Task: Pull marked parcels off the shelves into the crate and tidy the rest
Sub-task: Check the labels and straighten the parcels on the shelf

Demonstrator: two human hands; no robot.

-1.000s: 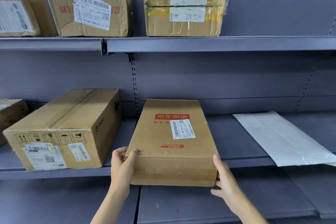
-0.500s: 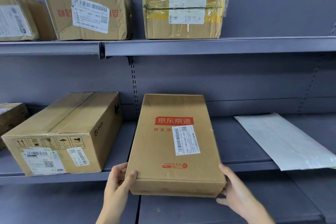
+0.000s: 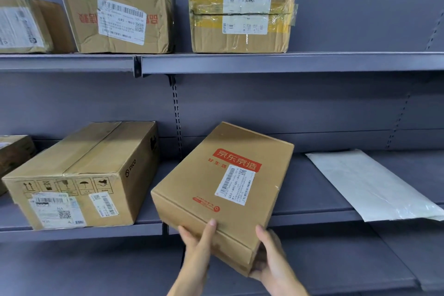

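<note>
- Compared with the frame half a second before, the flat parcel (image 3: 223, 190) had been swung clockwise and drawn further off the middle shelf (image 3: 312, 217), so that its near end overhung the shelf edge at an angle instead of lying square to it.
- The left hand (image 3: 197, 240) gripped the parcel's near face from below, its thumb pressed up over the top edge and the fingers curled underneath.
- The right hand (image 3: 271, 257) clasped the near right corner, thumb on the side face, fingers wrapped beneath and hidden.
- The parcel's top carried a red printed band (image 3: 236, 160) and a white shipping label (image 3: 235, 187) with barcode; whether it bore a mark could not be told.
- On the middle shelf to the left stood a large carton (image 3: 81, 175), with labels on its near face; a smaller box (image 3: 14, 154) lay at the far left edge.
- To the right, a white flat mailer (image 3: 370, 185) lay on the same shelf, apart from the parcel, its near corner overhanging the edge.
- On the upper shelf (image 3: 288, 61) rested a dented carton (image 3: 115, 9), a taped carton (image 3: 242, 9) beside it, and a third box (image 3: 26, 25) at the left.
</note>
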